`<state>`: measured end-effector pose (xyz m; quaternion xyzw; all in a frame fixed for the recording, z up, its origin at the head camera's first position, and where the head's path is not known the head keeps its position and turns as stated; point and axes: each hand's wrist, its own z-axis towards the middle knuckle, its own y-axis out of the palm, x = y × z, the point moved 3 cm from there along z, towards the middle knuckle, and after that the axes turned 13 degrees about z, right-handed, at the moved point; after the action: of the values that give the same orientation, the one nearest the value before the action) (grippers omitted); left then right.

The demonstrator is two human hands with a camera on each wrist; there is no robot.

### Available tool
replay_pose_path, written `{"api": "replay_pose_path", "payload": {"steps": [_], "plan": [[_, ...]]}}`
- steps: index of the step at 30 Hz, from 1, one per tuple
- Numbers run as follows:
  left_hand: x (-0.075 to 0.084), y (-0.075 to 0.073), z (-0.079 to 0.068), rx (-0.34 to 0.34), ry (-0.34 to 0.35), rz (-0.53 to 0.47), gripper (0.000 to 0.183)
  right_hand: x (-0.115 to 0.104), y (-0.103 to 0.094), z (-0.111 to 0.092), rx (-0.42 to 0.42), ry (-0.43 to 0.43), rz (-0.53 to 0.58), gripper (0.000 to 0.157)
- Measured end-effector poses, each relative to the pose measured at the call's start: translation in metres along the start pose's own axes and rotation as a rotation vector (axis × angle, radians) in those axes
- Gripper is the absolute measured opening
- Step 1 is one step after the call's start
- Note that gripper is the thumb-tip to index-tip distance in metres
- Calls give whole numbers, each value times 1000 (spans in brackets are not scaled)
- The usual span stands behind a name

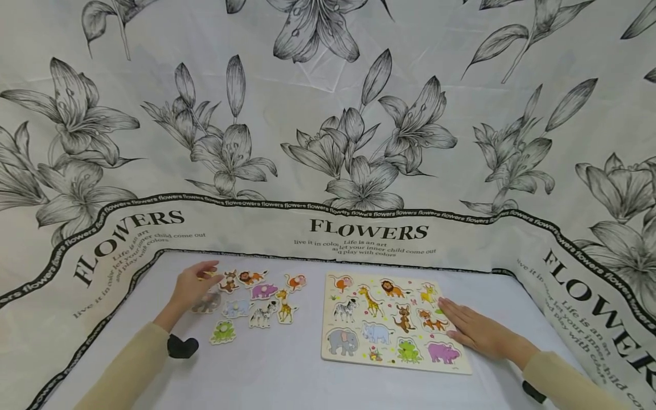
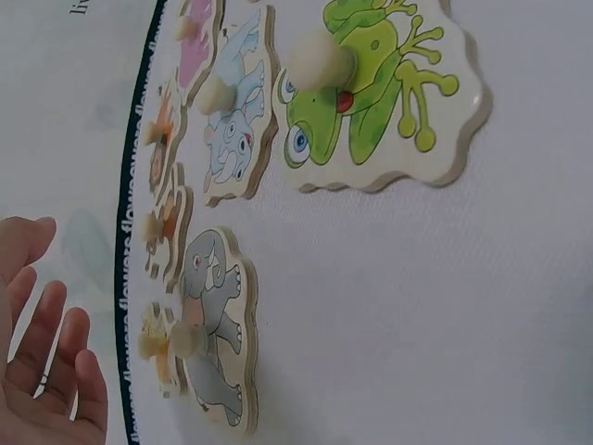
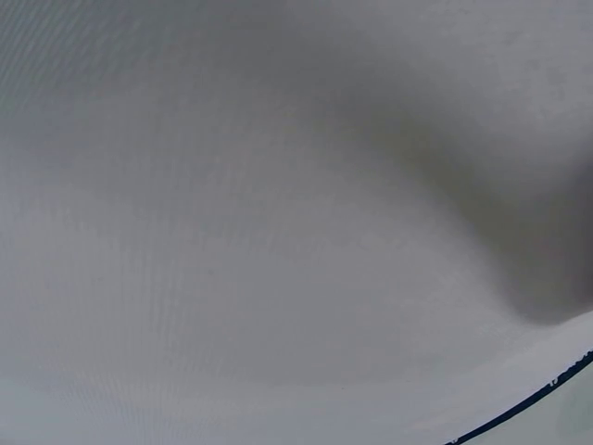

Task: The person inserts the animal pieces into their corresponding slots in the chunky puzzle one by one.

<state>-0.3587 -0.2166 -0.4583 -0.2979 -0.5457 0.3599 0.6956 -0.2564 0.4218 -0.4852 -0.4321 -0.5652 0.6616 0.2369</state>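
Note:
My left hand (image 1: pixel 192 285) hovers at the left of a group of wooden animal puzzle pieces, its fingers loosely bent and holding nothing visible. Below it lie a grey elephant piece (image 2: pixel 213 329) and a yellow animal piece (image 2: pixel 159 349), which the hand partly hides in the head view. Close by are the kangaroo piece (image 1: pixel 229 281) and the lion piece (image 1: pixel 252 278). A puzzle board (image 1: pixel 353 350) printed with animals lies to the right. With fingers straight, my right hand (image 1: pixel 482 330) rests on that board's right edge; the right wrist view shows only blurred cloth.
Other knobbed pieces lie about: hippo (image 1: pixel 263 291), monkey (image 1: pixel 295 282), rhino (image 1: pixel 236 308), zebra (image 1: pixel 263 314), giraffe (image 1: pixel 285 307) and frog (image 1: pixel 223 332). White cloth (image 1: pixel 256 376) covers the table, and a flower-printed curtain (image 1: pixel 328 171) stands behind and at both sides.

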Motion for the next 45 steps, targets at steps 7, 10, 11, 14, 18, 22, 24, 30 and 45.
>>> {"api": "replay_pose_path", "payload": {"steps": [7,10,11,14,18,22,24,30,45], "plan": [[-10,-8,8,21,-10,12,50,1,1,0,19,-20,-18,63],[-15,-10,10,2,-32,8,50,2,1,1,20,-16,-13,63],[-16,-9,11,-7,-40,7,51,2,1,1,17,-13,-10,64],[-23,-7,12,-37,-56,4,51,2,1,1,5,-10,-6,64],[-31,-3,14,-70,-52,3,52,0,1,1,-1,-23,-18,64],[-38,-2,16,-97,-56,13,53,-2,2,1,5,-38,-36,64],[-41,-3,18,-105,-60,15,54,-3,2,1,9,-40,-41,63],[-46,-3,24,-130,-72,6,54,-4,3,0,27,-48,-67,63],[-60,9,28,-143,-116,28,54,-2,5,-1,16,-25,-44,64]]}}
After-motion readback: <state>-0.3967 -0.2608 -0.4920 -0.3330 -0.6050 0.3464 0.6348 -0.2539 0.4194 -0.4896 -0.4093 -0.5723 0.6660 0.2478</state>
